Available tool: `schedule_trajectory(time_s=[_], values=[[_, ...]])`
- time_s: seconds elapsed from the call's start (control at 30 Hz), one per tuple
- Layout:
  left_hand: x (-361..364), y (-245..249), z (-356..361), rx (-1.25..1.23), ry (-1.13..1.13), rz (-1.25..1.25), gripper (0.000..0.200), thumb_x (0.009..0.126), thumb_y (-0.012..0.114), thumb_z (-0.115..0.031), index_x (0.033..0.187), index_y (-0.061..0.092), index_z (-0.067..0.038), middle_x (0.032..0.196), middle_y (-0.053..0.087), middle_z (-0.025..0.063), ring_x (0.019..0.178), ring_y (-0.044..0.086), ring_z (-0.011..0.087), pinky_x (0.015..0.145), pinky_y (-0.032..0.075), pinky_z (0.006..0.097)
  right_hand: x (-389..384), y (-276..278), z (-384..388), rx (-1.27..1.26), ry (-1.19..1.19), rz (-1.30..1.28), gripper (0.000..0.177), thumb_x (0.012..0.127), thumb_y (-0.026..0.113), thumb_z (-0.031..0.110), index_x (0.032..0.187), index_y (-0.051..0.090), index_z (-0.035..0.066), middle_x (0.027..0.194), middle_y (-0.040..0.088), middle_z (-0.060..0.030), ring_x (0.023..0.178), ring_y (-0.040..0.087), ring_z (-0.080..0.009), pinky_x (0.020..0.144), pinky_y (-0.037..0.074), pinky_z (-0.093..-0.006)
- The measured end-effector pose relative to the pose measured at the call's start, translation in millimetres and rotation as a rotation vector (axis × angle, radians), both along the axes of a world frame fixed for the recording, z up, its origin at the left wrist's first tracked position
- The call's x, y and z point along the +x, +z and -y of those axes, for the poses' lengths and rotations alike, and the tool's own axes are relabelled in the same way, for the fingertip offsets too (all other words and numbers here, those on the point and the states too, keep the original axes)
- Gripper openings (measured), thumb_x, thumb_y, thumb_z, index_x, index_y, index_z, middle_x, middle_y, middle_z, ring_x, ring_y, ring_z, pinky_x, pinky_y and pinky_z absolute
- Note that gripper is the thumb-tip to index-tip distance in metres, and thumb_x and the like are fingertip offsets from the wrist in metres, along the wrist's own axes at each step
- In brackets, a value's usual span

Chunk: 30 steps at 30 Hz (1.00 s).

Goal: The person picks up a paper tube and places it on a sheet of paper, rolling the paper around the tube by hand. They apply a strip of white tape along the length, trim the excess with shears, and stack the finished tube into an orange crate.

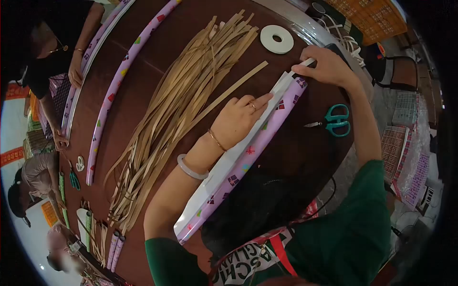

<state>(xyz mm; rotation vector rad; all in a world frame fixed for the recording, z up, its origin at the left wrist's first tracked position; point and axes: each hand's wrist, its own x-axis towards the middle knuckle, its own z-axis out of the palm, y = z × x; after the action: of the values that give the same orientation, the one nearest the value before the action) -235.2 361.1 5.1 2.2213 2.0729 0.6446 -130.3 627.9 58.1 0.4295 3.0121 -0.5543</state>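
A purple patterned roll (250, 150) lies diagonally before me, with a white strip of its sheet (229, 159) exposed along its upper left side. My left hand (241, 117) lies on that white edge, fingers stretched out towards the roll's far end. At the far end my right hand (320, 64) pinches a pale strip between thumb and fingers, just beyond the roll's tip. Near that hand is a white tape ring (268, 42). Teal-handled scissors (338, 121) lie to the right of the roll.
A heap of brown strips (191, 90) lies left of my left arm. Beyond it is a long purple tube (114, 86). A co-worker's hands (75, 74) rest at the far left edge; other people sit lower left. Short purple tubes (114, 250) and a second pair of scissors (74, 178) lie nearby.
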Motion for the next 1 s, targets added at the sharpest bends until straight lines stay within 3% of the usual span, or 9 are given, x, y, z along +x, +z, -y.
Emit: schedule_trajectory(time_s=[0.17, 0.23, 0.37, 0.43, 0.7, 0.97, 1.0], values=[[-2.7, 2.5, -4.6, -0.040, -0.037, -0.148, 0.033, 0.077, 0.053, -0.008, 0.109, 0.056, -0.004, 0.135, 0.041, 0.0039, 0.090, 0.050, 0.0183, 0.069, 0.044, 0.0280, 5.5, -2.2, 1.8, 0.008, -0.050, -0.051, 0.054, 0.075, 0.060, 0.057, 0.081, 0.054, 0.004, 0.080, 0.052, -0.0088, 0.072, 0.054, -0.0246, 0.063, 0.043, -0.0363], [-2.1, 10.8, -7.1, -0.050, -0.057, -0.217, 0.029, 0.076, 0.050, -0.008, 0.104, 0.057, -0.004, 0.135, 0.040, 0.0054, 0.089, 0.049, 0.0176, 0.067, 0.043, 0.0279, 4.8, 2.7, 3.6, 0.051, -0.099, 0.073, 0.044, 0.074, 0.066, 0.044, 0.093, 0.056, 0.005, 0.090, 0.058, -0.0085, 0.083, 0.056, -0.0244, 0.072, 0.044, -0.0335], [-0.2, 15.0, -8.8, -0.103, -0.082, -0.274, 0.024, 0.077, 0.050, -0.009, 0.100, 0.057, -0.004, 0.136, 0.040, 0.0058, 0.089, 0.049, 0.0162, 0.069, 0.044, 0.0269, 5.8, -6.3, 1.1, 0.081, -0.120, 0.076, 0.043, 0.073, 0.067, 0.043, 0.093, 0.056, 0.006, 0.092, 0.058, -0.0072, 0.085, 0.057, -0.0238, 0.072, 0.045, -0.0333], [-1.3, 17.3, -9.9, -0.134, -0.086, -0.327, 0.021, 0.078, 0.050, -0.009, 0.097, 0.056, -0.005, 0.136, 0.040, 0.0058, 0.089, 0.049, 0.0170, 0.070, 0.044, 0.0267, 6.6, -16.2, -2.3, 0.113, -0.048, -0.122, 0.050, 0.072, 0.066, 0.051, 0.090, 0.054, 0.006, 0.086, 0.056, -0.0077, 0.076, 0.057, -0.0257, 0.064, 0.046, -0.0372], [-4.7, 15.5, -13.1, -0.080, -0.093, -0.239, 0.022, 0.078, 0.049, -0.010, 0.098, 0.055, -0.005, 0.134, 0.044, 0.0065, 0.092, 0.050, 0.0195, 0.074, 0.044, 0.0287, 5.8, -18.6, 2.5, 0.144, -0.050, -0.121, 0.047, 0.074, 0.063, 0.048, 0.094, 0.054, 0.006, 0.091, 0.056, -0.0069, 0.078, 0.058, -0.0263, 0.064, 0.047, -0.0380], [-3.4, 23.1, -21.1, -0.072, -0.097, -0.318, 0.016, 0.078, 0.051, -0.012, 0.093, 0.054, -0.007, 0.126, 0.050, 0.0065, 0.087, 0.053, 0.0173, 0.076, 0.044, 0.0282, 7.1, -18.2, 12.7, 0.193, -0.074, -0.165, 0.042, 0.074, 0.065, 0.042, 0.093, 0.054, 0.007, 0.089, 0.057, -0.0049, 0.078, 0.059, -0.0253, 0.058, 0.047, -0.0398], [-2.1, 22.9, -24.4, -0.090, -0.083, -0.301, 0.023, 0.078, 0.052, -0.013, 0.100, 0.053, -0.006, 0.124, 0.050, 0.0065, 0.088, 0.053, 0.0172, 0.077, 0.043, 0.0283, 6.5, -16.7, 13.6, 0.205, -0.082, -0.146, 0.042, 0.073, 0.065, 0.042, 0.093, 0.054, 0.007, 0.090, 0.057, -0.0051, 0.078, 0.059, -0.0254, 0.058, 0.048, -0.0392]])
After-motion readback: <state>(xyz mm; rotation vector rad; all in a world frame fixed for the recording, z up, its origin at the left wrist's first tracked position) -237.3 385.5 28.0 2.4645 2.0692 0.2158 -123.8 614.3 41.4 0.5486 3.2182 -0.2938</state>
